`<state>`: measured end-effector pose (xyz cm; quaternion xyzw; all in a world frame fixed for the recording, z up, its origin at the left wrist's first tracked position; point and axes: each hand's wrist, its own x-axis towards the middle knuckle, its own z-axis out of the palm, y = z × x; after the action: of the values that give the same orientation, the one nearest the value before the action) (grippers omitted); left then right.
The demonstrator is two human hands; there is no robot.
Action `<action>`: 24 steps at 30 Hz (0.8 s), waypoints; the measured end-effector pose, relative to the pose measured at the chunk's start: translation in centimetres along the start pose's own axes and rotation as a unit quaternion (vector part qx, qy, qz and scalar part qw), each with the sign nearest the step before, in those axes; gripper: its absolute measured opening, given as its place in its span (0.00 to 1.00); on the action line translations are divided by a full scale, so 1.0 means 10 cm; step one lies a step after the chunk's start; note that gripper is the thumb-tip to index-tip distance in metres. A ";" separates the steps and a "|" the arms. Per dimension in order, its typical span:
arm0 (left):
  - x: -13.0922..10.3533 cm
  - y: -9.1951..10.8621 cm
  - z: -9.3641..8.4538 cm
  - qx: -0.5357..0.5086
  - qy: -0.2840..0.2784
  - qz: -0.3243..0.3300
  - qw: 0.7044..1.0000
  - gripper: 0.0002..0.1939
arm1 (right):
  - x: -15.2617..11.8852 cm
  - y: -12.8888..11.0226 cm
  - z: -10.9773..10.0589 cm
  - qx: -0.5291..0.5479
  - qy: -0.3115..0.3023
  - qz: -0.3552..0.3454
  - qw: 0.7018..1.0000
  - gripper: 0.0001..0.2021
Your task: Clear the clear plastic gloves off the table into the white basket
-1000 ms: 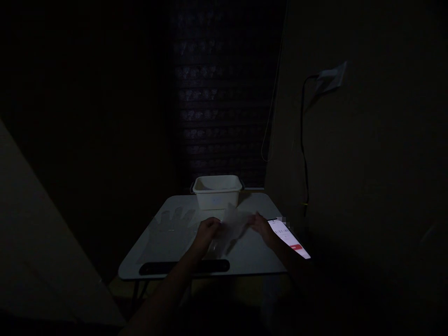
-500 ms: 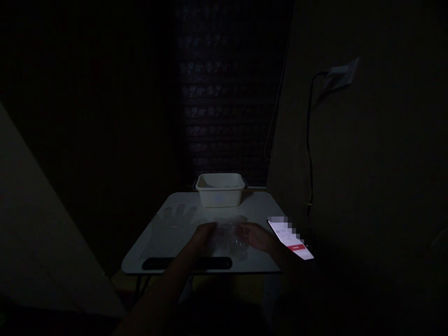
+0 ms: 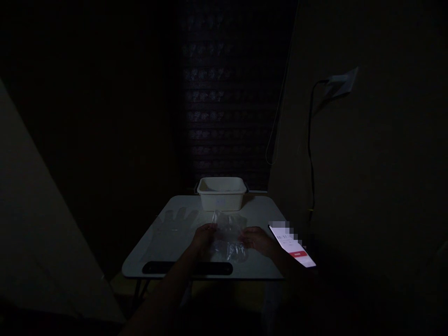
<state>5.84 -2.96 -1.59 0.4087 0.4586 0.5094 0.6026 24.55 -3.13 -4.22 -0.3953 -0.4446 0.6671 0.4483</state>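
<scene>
My left hand (image 3: 204, 235) and my right hand (image 3: 258, 240) pinch the two sides of a thin, clear plastic glove (image 3: 229, 233) above the middle of the table. It is crumpled, with shiny folds low down, and the dim light makes its finger shapes hard to trace. Another clear plastic glove (image 3: 168, 235) lies flat on the table to the left, fingers pointing away from me. Behind my hands stands a white plastic basin (image 3: 222, 202) with dark side handles; what is inside cannot be made out.
The white folding table (image 3: 140, 256) has a dark slot (image 3: 213, 268) along its near edge. A lit phone (image 3: 294, 246) rests by the right edge. A cable (image 3: 309, 126) hangs from a wall outlet (image 3: 345, 83) on the right. The room is very dark.
The plastic between my hands, blurred before, now stands up more at its far edge and shows sharper folds. Both hands stay in nearly the same place; the view has tilted slightly upward.
</scene>
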 end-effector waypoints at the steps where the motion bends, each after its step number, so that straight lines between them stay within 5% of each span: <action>1: 0.01 0.00 0.00 0.001 0.007 0.003 1.000 0.08 | 0.00 0.00 0.00 -0.003 0.006 -0.005 1.000 0.06; 11: 0.12 -0.16 -0.07 0.059 -0.103 -0.035 0.992 0.04 | 0.05 -0.02 -0.06 0.021 0.043 -0.049 0.998 0.06; 18: 0.05 -0.12 -0.04 0.059 -0.102 -0.048 0.992 0.06 | 0.07 0.02 -0.11 0.020 0.003 0.002 1.000 0.08; 24: 0.08 -0.11 -0.04 0.061 -0.104 -0.064 0.991 0.05 | 0.05 0.01 -0.07 -0.007 -0.011 -0.020 1.000 0.06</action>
<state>5.71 -2.30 -2.82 0.4653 0.4485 0.3954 0.6527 25.05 -2.46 -4.62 -0.3818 -0.4622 0.6593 0.4538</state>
